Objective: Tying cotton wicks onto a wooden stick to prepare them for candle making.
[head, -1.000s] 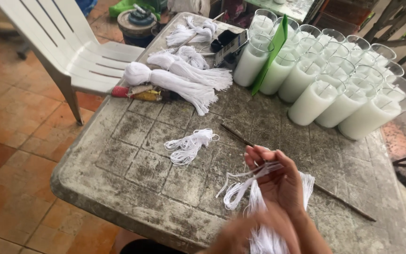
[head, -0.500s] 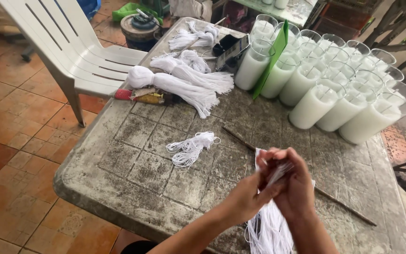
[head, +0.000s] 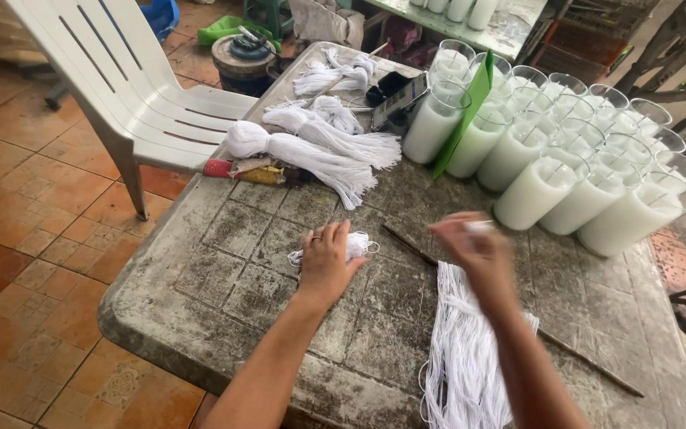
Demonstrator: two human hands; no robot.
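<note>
My left hand (head: pixel 327 264) lies palm down on a small bundle of looped white string (head: pixel 360 243) near the middle of the worn grey table (head: pixel 224 270). Its fingers cover the bundle, hiding whether they grip it. Blurred with motion, my right hand (head: pixel 472 245) is raised over the table and pinches a short white strand (head: pixel 479 226) at its fingertips. Below my right forearm a long hank of white strings (head: pixel 462 349) lies flat and reaches the table's front edge.
Several glass candles filled with white wax (head: pixel 565 171) stand at the back right, with a green card (head: pixel 464 103) among them. Thick white string bundles (head: pixel 311 151), a phone (head: pixel 400 99), a red-handled tool (head: pixel 236 168) and a thin dark stick (head: pixel 581 357) lie about. A white plastic chair (head: pixel 152 95) stands at the left.
My hands have parted. The left one moved left and down onto the small looped bundle; the right one rose toward the candles. The hank now lies on the table.
</note>
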